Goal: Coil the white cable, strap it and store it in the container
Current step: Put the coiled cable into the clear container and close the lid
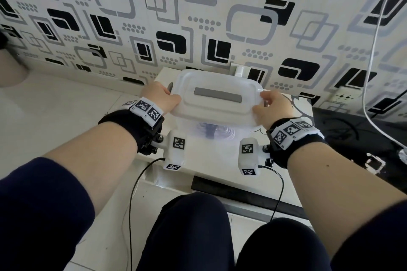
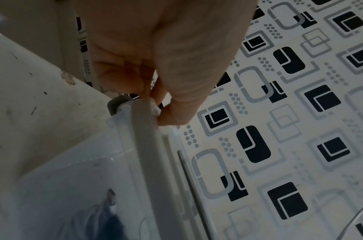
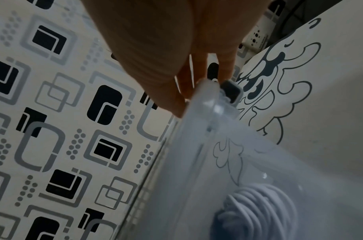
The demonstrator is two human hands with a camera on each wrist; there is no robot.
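Note:
A translucent white lid (image 1: 217, 97) with a grey strip on top lies tilted over the clear container (image 1: 239, 132) on the low white table (image 1: 204, 163). My left hand (image 1: 163, 97) pinches the lid's left edge (image 2: 147, 146) between thumb and fingers, beside a grey latch (image 2: 115, 104). My right hand (image 1: 274, 108) grips the right edge (image 3: 199, 129) the same way, next to the other latch (image 3: 231, 91). Through the container wall I see the coiled white cable (image 3: 258, 204) lying inside, bound by a dark strap (image 3: 228, 219). In the head view the lid hides most of the coil (image 1: 226, 132).
The patterned wall stands right behind the container. Another white cable (image 1: 372, 72) hangs down the wall at right, near a wall socket (image 1: 346, 94). A black surface (image 1: 352, 136) with dark cords lies to the right. My knees are below the table's front edge.

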